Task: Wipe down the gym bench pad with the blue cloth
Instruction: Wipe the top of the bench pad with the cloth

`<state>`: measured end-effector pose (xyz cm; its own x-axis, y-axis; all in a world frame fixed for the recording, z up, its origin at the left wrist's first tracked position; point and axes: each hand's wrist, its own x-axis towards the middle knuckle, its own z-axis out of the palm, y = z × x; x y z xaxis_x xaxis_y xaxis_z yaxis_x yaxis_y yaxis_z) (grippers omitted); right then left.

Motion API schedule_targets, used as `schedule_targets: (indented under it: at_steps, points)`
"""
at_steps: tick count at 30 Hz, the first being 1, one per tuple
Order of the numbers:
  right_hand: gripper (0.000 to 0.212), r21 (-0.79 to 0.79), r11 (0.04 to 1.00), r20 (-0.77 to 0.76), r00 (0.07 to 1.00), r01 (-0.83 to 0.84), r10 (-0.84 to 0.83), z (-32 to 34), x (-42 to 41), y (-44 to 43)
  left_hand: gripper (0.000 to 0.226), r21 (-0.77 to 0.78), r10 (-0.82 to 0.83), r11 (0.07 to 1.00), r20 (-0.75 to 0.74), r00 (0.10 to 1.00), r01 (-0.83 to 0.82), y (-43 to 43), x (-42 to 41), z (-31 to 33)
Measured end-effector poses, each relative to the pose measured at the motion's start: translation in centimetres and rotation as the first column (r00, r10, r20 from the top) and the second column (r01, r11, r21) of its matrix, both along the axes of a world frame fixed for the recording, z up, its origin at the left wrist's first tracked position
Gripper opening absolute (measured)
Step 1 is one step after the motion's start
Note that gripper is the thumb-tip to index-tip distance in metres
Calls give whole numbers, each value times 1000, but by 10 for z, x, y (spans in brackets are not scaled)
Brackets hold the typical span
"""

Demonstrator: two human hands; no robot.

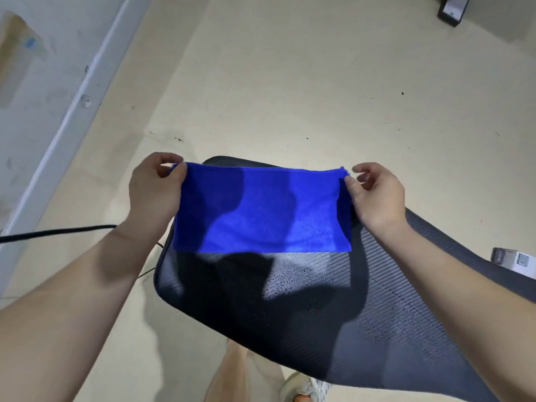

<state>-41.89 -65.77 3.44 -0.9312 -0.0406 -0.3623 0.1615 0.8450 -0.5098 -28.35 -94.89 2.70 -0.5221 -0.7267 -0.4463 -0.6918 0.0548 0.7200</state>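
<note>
A bright blue cloth [262, 208], folded into a flat rectangle, hangs stretched between my two hands above the far end of the pad. My left hand [155, 188] pinches its upper left corner. My right hand [374, 195] pinches the upper right corner. Below it lies the dark ribbed bench pad [324, 309], running from the centre toward the lower right, with small water droplets on its surface. The cloth hides the pad's far part and does not seem to touch it.
A black cable [58, 232] runs across the beige floor at the left, beside a white wall rail [72, 111]. A white labelled object [516, 259] lies right of the pad. My trouser leg and shoe [304, 387] show at the bottom. A dark object [452, 10] sits top right.
</note>
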Motion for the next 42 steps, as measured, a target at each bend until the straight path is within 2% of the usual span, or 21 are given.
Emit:
schedule_targets:
  at_steps: [2, 4, 5, 7, 8, 10, 13, 16, 21, 23, 25, 28, 31, 34, 35, 38, 40, 42]
  points:
    - [34, 139, 978, -149, 973, -155, 176, 7, 15, -5, 29, -244, -132, 956, 143, 981, 164, 5, 4, -2]
    - [44, 243, 921, -202, 913, -304, 355, 11, 33, -13, 36, -403, -341, 835, 157, 927, 375, 15, 5, 0]
    - [50, 298, 880, -156, 891, -369, 427, 11, 43, -18, 37, -435, -468, 755, 166, 868, 490, 24, 4, 1]
    - [68, 395, 785, 57, 865, -478, 499, 6, 59, -29, 44, -471, -649, 573, 238, 722, 670, 42, 1, -9]
    - [76, 424, 748, 147, 854, -511, 500, 2, 66, -33, 49, -477, -684, 497, 298, 666, 725, 52, -2, -15]
    - [84, 453, 723, 185, 848, -522, 496, -8, 71, -40, 56, -471, -679, 404, 420, 602, 784, 62, -5, -27]
    - [83, 448, 720, 182, 842, -531, 508, -19, 57, -58, 53, -531, -665, 347, 442, 602, 773, 58, -3, -39]
    - [77, 412, 707, 178, 811, -575, 557, -28, 37, -83, 50, -554, -668, 342, 425, 611, 759, 49, -5, -44]
    - [67, 372, 726, 96, 802, -578, 590, -35, 33, -91, 53, -456, -576, 512, 446, 685, 728, 35, -25, -44]
    - [68, 340, 746, 85, 809, -572, 582, -37, 36, -87, 54, -463, -520, 518, 496, 695, 719, 36, -35, -46]
    - [68, 343, 752, 45, 809, -564, 586, -37, 39, -74, 55, -497, -542, 462, 498, 677, 735, 52, -45, -48]
    - [70, 380, 758, 12, 822, -530, 569, -36, 41, -31, 53, -547, -644, 319, 473, 601, 774, 91, -54, -49]
    - [71, 408, 807, 17, 887, -427, 461, -36, 48, 35, 47, -600, -733, 184, 444, 516, 778, 138, -61, -49]
    - [74, 425, 847, 6, 936, -320, 351, -33, 63, 78, 49, -621, -800, 95, 418, 431, 778, 172, -66, -45]
    - [76, 436, 850, 19, 947, -295, 319, -33, 69, 89, 50, -624, -826, 50, 413, 384, 780, 183, -67, -42]
    - [79, 481, 858, 81, 984, -179, 160, -26, 84, 124, 47, -655, -921, -117, 353, 165, 747, 226, -68, -36]
    - [75, 488, 865, 11, 992, -118, 129, -23, 88, 133, 46, -649, -940, -173, 334, 74, 741, 250, -63, -40]
    - [65, 393, 903, -135, 960, -174, 244, -24, 86, 128, 48, -630, -926, -188, 370, 79, 753, 258, -57, -46]
